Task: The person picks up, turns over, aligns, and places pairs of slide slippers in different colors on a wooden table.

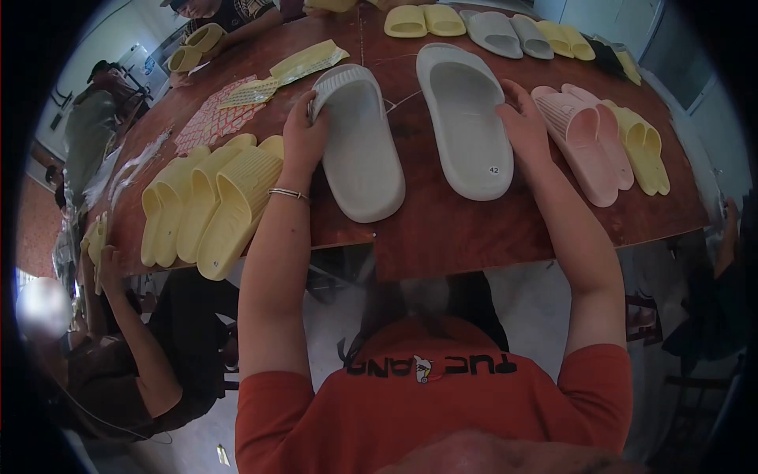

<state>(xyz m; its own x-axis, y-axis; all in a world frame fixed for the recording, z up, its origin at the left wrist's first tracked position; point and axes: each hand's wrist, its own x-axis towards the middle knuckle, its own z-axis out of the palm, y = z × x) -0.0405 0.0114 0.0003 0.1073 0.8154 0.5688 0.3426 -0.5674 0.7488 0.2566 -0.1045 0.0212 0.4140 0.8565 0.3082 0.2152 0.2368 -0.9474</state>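
Two grey slippers lie apart, side by side, over the middle of the dark red table [474, 229]. My left hand [305, 138] grips the left grey slipper [363, 162] at its strap edge, fingers partly hidden. On the outer side of the right grey slipper [466, 134], my right hand [523, 122] closes on the strap edge. This slipper has a "42" sticker near its heel. A bracelet circles my left wrist.
Yellow slippers [229, 201] stand in a row at the left. Pink slippers [580, 134] and yellow slippers [643, 146] lie at the right. More slippers line the far edge, near patterned sheets [217, 114]. Other people are around the table.
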